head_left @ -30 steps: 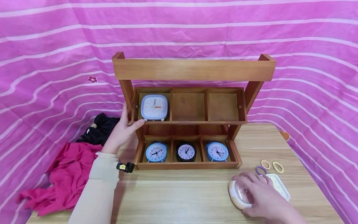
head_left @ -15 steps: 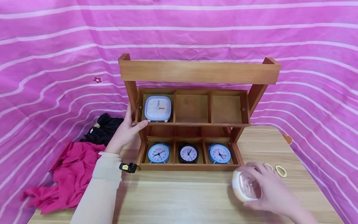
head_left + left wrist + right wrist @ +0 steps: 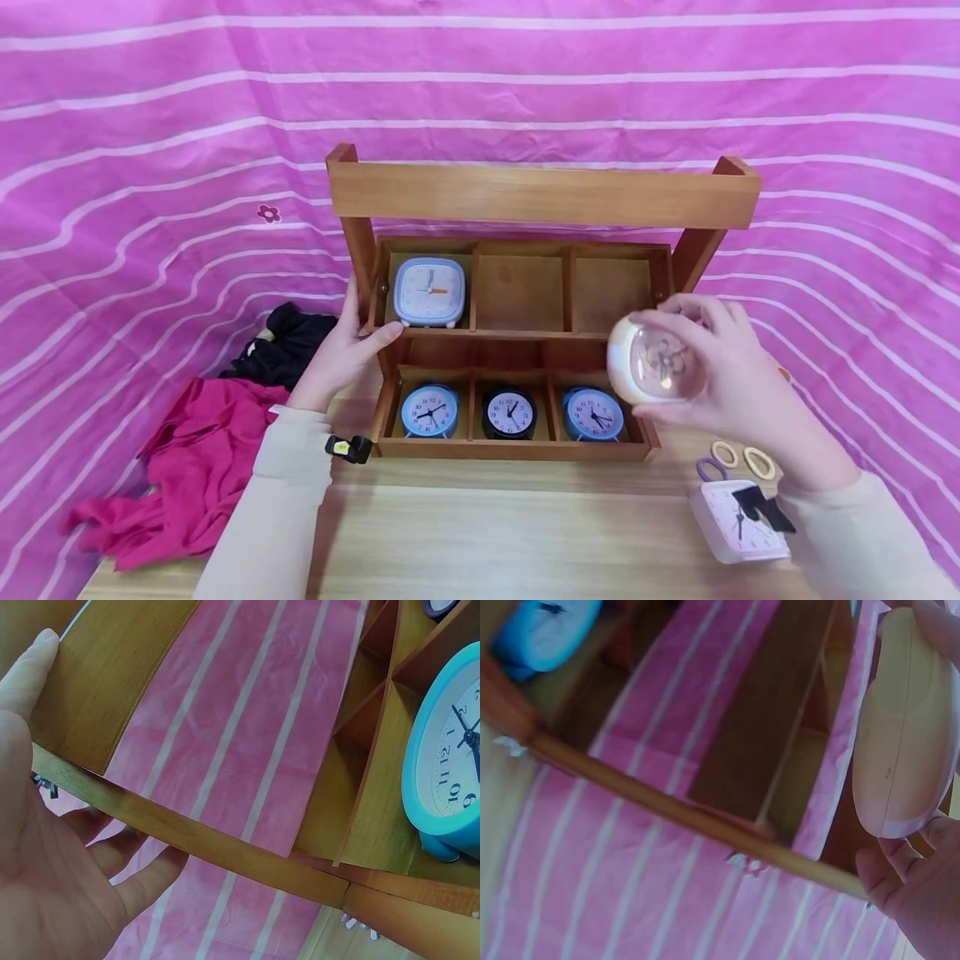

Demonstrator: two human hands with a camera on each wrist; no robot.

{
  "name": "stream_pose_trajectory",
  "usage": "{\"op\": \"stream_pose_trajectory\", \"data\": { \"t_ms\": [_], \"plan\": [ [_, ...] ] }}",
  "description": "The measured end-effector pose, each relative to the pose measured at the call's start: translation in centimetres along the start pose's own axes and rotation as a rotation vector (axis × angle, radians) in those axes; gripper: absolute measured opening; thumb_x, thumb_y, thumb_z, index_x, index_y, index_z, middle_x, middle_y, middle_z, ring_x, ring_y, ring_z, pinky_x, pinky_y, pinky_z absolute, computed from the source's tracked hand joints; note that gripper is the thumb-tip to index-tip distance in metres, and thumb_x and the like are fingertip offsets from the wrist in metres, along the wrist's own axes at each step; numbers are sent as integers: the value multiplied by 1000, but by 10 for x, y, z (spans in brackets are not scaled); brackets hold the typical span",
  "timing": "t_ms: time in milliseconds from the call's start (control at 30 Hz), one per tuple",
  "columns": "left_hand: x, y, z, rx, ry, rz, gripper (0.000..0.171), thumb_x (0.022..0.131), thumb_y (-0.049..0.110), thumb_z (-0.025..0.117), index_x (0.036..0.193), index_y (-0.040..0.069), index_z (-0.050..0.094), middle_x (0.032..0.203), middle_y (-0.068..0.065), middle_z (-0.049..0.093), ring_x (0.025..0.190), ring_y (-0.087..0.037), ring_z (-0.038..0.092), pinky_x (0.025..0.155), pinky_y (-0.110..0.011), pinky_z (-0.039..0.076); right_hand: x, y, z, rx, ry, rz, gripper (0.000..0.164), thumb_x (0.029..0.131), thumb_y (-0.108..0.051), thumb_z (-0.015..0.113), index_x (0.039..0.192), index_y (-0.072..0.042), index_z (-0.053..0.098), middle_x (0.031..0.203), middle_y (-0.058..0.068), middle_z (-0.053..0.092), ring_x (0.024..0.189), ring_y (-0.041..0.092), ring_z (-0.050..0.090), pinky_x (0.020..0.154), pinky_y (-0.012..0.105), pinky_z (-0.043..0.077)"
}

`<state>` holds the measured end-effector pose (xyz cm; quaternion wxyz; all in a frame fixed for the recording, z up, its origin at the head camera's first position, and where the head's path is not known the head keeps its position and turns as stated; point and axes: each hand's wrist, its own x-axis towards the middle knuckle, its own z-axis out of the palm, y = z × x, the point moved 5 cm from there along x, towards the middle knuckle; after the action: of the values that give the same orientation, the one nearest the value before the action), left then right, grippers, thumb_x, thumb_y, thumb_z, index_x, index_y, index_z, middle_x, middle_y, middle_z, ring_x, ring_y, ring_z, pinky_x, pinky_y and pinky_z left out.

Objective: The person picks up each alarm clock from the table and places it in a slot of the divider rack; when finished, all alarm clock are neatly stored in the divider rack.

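Nearest, on the table (image 3: 480, 533), a pale pink square clock (image 3: 726, 532) lies partly behind a black strap at the right sleeve (image 3: 862, 533); half a second ago the right hand covered it. Just beyond it are a purple ring (image 3: 699, 469) and two cream rings (image 3: 713, 454) (image 3: 747, 458). The right hand (image 3: 720, 367) has risen from low over the table and now holds the round clock (image 3: 652, 367) clamped between thumb below and fingers above, in the air at the right end of the wooden rack (image 3: 543, 193). In the head view it overlaps the lower corner of the upper tier's right compartment; whether it touches the wood I cannot tell. That view shows its clear, domed front, blurred inside, while the right wrist view shows a plain peach-coloured shell with a seam. The left hand (image 3: 341, 354) grips the rack's left side as before; the left wrist view reveals fingers behind the side rail, which the head view mostly hides. On the lower tier stand a blue clock (image 3: 430, 412), a black clock (image 3: 510, 414) and another blue clock (image 3: 593, 415), one per compartment; above, a lavender clock (image 3: 429, 291) fills the left compartment. Left of the rack lie crimson cloth (image 3: 202, 467) and black cloth (image 3: 288, 342), and behind everything hangs a pink striped sheet (image 3: 525, 100).
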<state>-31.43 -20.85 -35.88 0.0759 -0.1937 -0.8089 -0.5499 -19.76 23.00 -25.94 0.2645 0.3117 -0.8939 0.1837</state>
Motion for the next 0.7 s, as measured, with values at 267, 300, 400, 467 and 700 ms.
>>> {"op": "stream_pose_trajectory", "data": {
  "t_ms": [267,300,400,467,700],
  "plan": [
    [-1,-2,-1,-3,6,-11,101,101,30,71,162,55,-6,175,0,10,156,-34,23,119,-66,29,48,-4,8,34,10,-5,98,50,-35,107,138,-22,67,135,17,51,119,40,40,83,51,39],
    [-2,-1,-1,-3,9,-9,102,101,29,71,162,55,-6,175,0,10,156,-34,23,120,-65,29,53,-4,11,36,11,-2,97,51,-36,107,139,-22,66,134,17,52,118,40,40,83,50,39],
    [-2,-1,0,-7,11,-13,102,101,29,71,162,55,-6,175,-1,11,155,-33,25,120,-63,30,65,-3,20,42,13,29,96,54,-39,105,140,-23,65,135,17,52,119,41,39,87,52,40],
    [-2,-2,1,-5,8,-27,101,101,31,71,161,55,-7,174,-3,12,155,-34,26,120,-62,31,73,-1,27,50,14,46,97,54,-40,105,140,-23,65,136,17,51,123,41,38,92,55,40],
    [-3,-2,0,19,15,-62,101,101,37,70,163,52,-8,174,-10,14,153,-40,29,116,-63,35,100,-8,50,84,0,63,96,55,-44,105,140,-23,64,140,15,50,130,39,37,101,56,41]
  ]
}}
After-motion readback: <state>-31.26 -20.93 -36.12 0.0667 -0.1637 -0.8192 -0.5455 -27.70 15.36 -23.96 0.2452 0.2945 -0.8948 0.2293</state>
